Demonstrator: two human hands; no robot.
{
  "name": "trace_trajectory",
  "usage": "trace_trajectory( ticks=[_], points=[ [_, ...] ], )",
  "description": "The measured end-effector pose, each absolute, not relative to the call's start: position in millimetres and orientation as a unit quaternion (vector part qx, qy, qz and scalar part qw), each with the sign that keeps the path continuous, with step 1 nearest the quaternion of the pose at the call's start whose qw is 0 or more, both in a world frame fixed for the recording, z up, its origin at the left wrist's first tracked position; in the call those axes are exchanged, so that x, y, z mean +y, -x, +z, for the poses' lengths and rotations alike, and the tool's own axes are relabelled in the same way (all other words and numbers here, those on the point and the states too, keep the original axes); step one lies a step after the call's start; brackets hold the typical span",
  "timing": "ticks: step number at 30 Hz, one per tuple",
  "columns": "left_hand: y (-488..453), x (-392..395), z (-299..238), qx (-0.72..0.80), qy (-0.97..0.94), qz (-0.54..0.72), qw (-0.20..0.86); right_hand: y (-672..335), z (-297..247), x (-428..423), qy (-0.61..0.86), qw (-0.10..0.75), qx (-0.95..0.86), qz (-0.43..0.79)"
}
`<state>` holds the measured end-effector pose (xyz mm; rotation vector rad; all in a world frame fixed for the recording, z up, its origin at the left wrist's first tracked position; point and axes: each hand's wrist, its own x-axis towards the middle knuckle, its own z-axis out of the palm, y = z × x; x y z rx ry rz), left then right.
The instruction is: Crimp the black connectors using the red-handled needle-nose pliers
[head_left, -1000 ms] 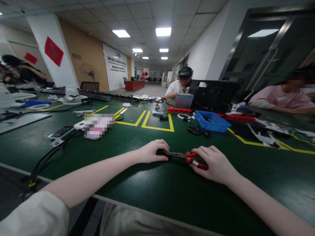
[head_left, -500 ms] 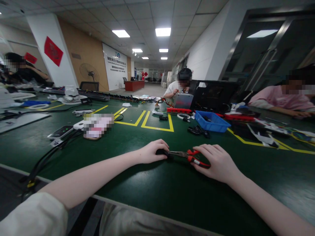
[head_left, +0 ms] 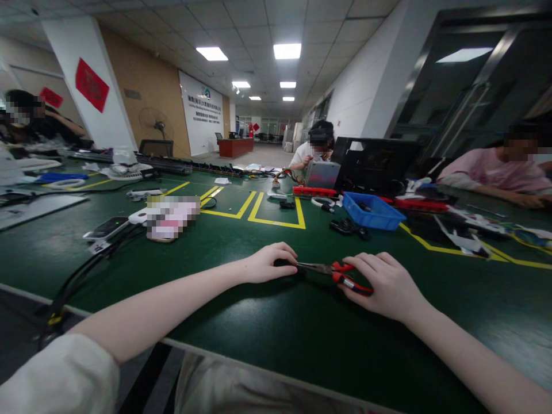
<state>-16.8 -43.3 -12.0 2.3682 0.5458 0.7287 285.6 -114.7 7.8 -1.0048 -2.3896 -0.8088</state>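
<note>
My right hand (head_left: 388,287) grips the red-and-black handles of a pair of needle-nose pliers (head_left: 334,270); its handles are spread apart. The long jaws of the pliers point left to the fingertips of my left hand (head_left: 269,264). That hand is curled low over the table, thumb and fingers bent toward each other at the jaw tips. Whatever sits between them is too small or hidden to make out.
A blue bin (head_left: 373,213) and black connectors (head_left: 348,229) lie beyond my right hand. A phone (head_left: 172,218) and cables (head_left: 92,264) are at the left. Across the green table (head_left: 276,333), a person (head_left: 317,149) works by a metal box (head_left: 322,174). Another person (head_left: 487,169) leans at the right.
The black piece seen between my left fingers no longer shows. The pliers and my right hand have shifted slightly right, and more of the jaws is visible.
</note>
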Motion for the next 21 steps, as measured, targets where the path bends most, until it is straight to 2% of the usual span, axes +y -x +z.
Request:
trace_trajectory(
  ticks=[11, 21],
  points=[
    [16.9, -43.4, -8.9, 0.211, -0.892, 0.265, 0.3, -286.4, 11.5, -112.6, 0.369, 0.209, -0.844, -0.329],
    [19.2, -43.0, -11.0, 0.231, -0.912, 0.242, 0.236, -282.8, 12.6, -113.0, 0.36, 0.208, -0.849, -0.325]
  ],
)
